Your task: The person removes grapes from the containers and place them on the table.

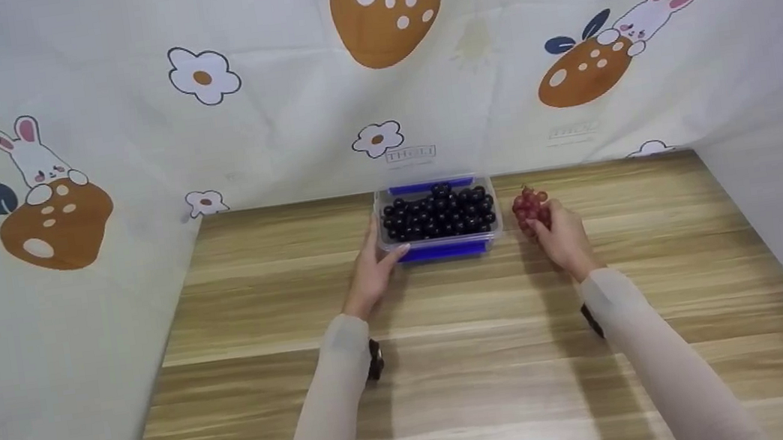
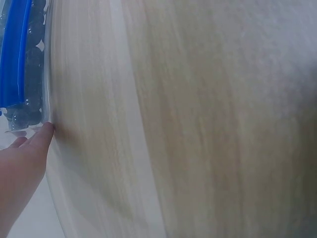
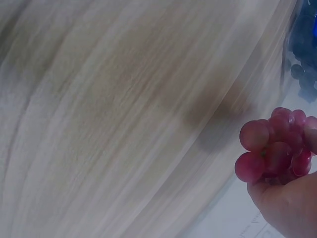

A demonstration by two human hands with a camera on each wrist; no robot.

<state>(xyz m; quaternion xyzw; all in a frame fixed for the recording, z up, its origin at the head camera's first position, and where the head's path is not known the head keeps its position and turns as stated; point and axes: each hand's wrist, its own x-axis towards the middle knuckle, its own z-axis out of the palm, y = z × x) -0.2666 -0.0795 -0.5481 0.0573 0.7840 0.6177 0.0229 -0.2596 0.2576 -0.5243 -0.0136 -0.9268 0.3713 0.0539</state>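
A clear plastic container [image 1: 495,233] with blue side clips stands at the back of the table, filled with round dark fruit [image 1: 440,213] like black grapes. At its left front corner is my left hand [image 1: 370,272], thumb laid straight along the front rim and fingers extended against the left side. My right hand [image 1: 564,235] holds a bunch of red grapes [image 1: 529,206] just right of the container. In the right wrist view, thumb and fingers grip the bunch of grapes [image 3: 277,144] from the side, and a shadow falls on the table beside it.
The wood-grain table [image 1: 279,288] ends at a hanging cloth [image 1: 274,129] printed with rabbits and flowers, which also closes both sides. A dark wrist device [image 1: 375,359] sits under the left sleeve, another [image 1: 592,321] under the right.
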